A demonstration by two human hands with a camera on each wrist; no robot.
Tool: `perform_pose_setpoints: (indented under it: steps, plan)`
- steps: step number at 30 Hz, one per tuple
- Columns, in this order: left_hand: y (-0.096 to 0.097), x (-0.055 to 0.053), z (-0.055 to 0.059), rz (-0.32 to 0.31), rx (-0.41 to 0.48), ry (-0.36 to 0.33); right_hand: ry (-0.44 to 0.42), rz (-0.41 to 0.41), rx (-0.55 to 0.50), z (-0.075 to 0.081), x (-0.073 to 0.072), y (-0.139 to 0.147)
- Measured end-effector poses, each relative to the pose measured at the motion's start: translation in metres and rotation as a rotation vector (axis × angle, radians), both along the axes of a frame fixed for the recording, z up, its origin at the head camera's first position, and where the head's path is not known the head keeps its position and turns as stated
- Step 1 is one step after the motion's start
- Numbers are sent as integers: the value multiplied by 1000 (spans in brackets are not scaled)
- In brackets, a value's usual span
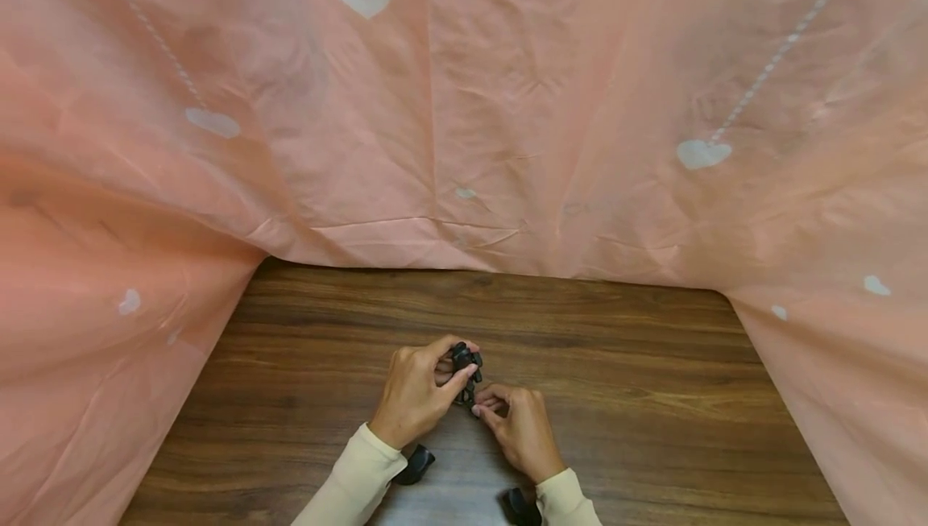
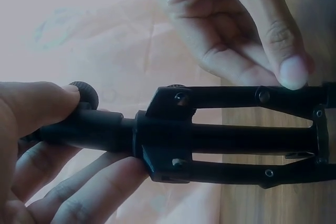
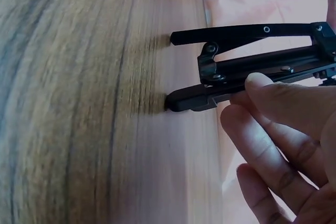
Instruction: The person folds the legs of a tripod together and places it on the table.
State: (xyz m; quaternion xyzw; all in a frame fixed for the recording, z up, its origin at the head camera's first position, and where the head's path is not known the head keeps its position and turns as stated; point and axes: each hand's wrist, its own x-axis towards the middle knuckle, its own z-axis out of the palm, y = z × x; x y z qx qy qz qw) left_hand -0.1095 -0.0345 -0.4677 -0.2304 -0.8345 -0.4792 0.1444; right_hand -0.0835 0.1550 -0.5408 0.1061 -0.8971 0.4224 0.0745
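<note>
A small black tripod (image 1: 464,358) is held between both hands over the wooden table. My left hand (image 1: 415,389) grips its upper part, the thumb by a ridged round knob (image 2: 85,94) in the left wrist view. The legs (image 2: 231,172) lie nearly alongside the centre column (image 2: 252,139), joined to it by hinged braces. My right hand (image 1: 524,428) pinches one leg (image 3: 189,99) between thumb and index finger, its other fingers curled loosely below. That leg ends in a rounded foot close to the tabletop; another leg (image 3: 236,32) runs above it in the right wrist view.
The brown wood-grain table (image 1: 638,397) spreads around the hands. A pink cloth (image 1: 493,123) with white hearts hangs behind it and along both sides. Dark wrist devices (image 1: 416,465) show at both sleeves.
</note>
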Motion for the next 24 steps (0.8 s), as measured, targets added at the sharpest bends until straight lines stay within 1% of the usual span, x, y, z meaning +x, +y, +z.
perform_pose_setpoints:
  steps: [4, 8, 14, 16, 21, 24]
  plan:
    - [0, 1, 0, -14, 17, -22, 6, 8, 0, -1, 0, 1]
    - [0, 1, 0, -20, 9, -8, 11, 14, -7, -2, 0, 2]
    - [-2, 1, 5, -65, -55, 9, 20, 21, 3, -2, 1, 4]
    - [-5, 1, 8, -73, -103, 40, 19, 26, -1, -1, 3, 4]
    - [-10, 1, 19, -70, -208, 161, 27, 25, -10, 1, 6, 7]
    - [-12, 0, 28, -107, -228, 216, 38, 18, -9, 2, 7, 9]
